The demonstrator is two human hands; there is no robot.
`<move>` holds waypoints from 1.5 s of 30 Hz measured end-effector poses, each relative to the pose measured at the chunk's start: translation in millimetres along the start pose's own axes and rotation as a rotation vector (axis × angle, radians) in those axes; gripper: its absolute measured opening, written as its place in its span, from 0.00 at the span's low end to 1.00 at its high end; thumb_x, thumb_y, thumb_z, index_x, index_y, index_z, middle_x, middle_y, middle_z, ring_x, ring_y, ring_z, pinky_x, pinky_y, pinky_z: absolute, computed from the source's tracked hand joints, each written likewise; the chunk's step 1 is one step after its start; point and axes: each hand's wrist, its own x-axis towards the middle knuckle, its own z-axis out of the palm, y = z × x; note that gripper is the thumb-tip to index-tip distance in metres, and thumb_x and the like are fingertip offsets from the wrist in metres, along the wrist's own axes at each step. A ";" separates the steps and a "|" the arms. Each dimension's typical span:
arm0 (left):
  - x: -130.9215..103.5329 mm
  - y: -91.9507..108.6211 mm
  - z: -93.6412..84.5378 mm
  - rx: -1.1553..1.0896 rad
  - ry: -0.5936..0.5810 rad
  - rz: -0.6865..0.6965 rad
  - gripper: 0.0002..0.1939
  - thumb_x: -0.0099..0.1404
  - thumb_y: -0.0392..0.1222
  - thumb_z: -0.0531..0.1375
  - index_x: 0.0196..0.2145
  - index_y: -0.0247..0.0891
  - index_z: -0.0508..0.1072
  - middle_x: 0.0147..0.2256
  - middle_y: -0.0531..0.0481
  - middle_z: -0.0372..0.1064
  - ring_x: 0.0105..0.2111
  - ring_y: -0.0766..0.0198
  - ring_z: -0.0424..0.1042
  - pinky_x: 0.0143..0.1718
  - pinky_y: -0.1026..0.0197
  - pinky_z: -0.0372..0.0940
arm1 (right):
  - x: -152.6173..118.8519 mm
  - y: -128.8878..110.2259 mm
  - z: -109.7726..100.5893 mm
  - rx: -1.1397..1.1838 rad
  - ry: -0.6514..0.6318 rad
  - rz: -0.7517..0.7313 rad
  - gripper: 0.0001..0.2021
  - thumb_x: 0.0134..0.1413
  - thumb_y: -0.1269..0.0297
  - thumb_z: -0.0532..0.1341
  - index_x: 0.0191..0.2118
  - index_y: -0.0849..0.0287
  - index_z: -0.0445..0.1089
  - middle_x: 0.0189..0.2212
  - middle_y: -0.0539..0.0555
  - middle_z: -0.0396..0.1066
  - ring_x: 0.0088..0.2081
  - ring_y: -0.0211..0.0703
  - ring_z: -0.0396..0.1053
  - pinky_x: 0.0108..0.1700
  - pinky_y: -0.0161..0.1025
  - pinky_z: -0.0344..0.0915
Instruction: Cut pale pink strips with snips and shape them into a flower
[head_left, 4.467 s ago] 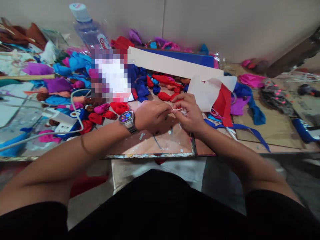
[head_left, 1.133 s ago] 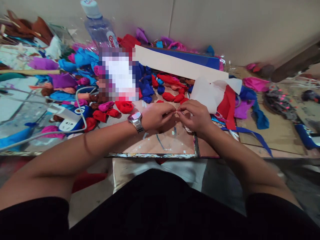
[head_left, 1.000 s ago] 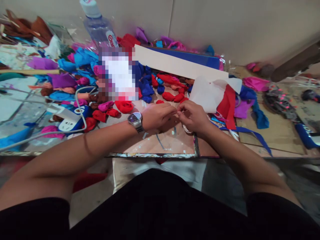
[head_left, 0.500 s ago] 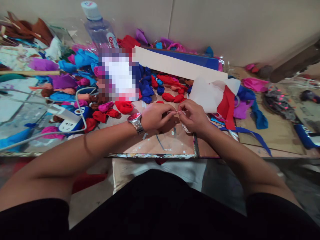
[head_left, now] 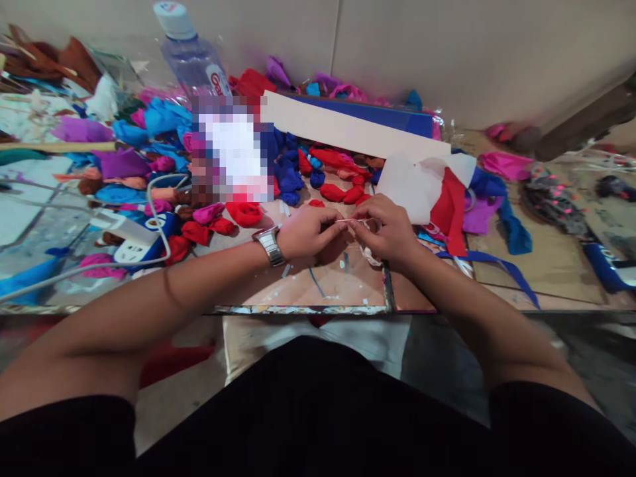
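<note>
My left hand [head_left: 307,232], with a metal watch [head_left: 271,245] on its wrist, pinches one end of a thin pale strand [head_left: 350,220] between thumb and forefinger. Close beside it, my right hand [head_left: 390,228] pinches the same strand, fingertips nearly touching the left ones. A crumpled whitish strip [head_left: 368,256] hangs below the right fingers; whether it joins the strand I cannot tell. Just behind the hands lie red cloth bundles [head_left: 334,193] and a sheet of white paper [head_left: 408,189]. Both hands hover over the front of the worktable [head_left: 338,285].
Coloured cloth pieces [head_left: 124,162] crowd the left side, with a power strip [head_left: 142,242] and white cable [head_left: 163,228]. A plastic bottle [head_left: 191,63] stands at the back. A long cream board [head_left: 348,126] lies behind, a blue ribbon [head_left: 507,268] and cardboard [head_left: 551,271] at right.
The right fingers have shifted slightly and turned, and more of the whitish strip shows beneath them. Both hands still pinch the strand. The view has moved a little.
</note>
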 end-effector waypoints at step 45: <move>1.0 -8.6 -3.0 0.417 0.183 0.310 0.17 0.77 0.49 0.55 0.41 0.39 0.81 0.34 0.46 0.81 0.33 0.62 0.79 0.32 0.61 0.62 | -0.7 -4.0 8.6 0.052 0.059 -0.038 0.06 0.69 0.60 0.62 0.39 0.53 0.70 0.35 0.54 0.75 0.40 0.50 0.71 0.45 0.49 0.67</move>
